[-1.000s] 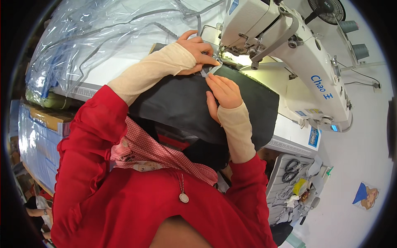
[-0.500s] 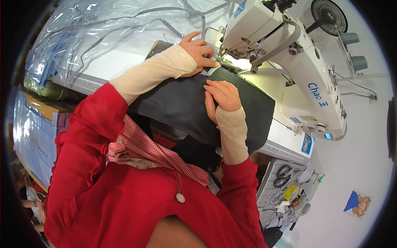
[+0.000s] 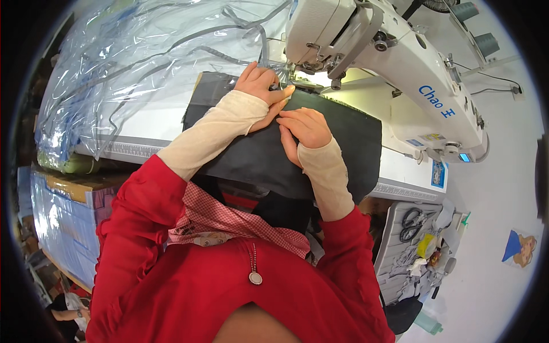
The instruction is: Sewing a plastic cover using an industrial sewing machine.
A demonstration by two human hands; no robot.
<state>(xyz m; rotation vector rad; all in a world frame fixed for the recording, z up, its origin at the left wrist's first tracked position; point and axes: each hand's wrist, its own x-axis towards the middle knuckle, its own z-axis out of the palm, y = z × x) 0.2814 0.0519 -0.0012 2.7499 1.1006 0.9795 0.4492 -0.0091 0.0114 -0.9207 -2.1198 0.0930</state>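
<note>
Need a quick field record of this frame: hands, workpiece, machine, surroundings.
left hand: flat on the black fabric, fingertips by the needle area
right hand: pressing the same fabric, just behind the left
machine: white industrial sewing machine, head above the fabric's far edge
table left: heap of clear plastic sheeting
side tray: black scissors at lower right

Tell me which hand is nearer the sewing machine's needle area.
Left. The left hand presses the black fabric right beside the needle area; the right hand lies flat on it, farther back toward the person.
</note>
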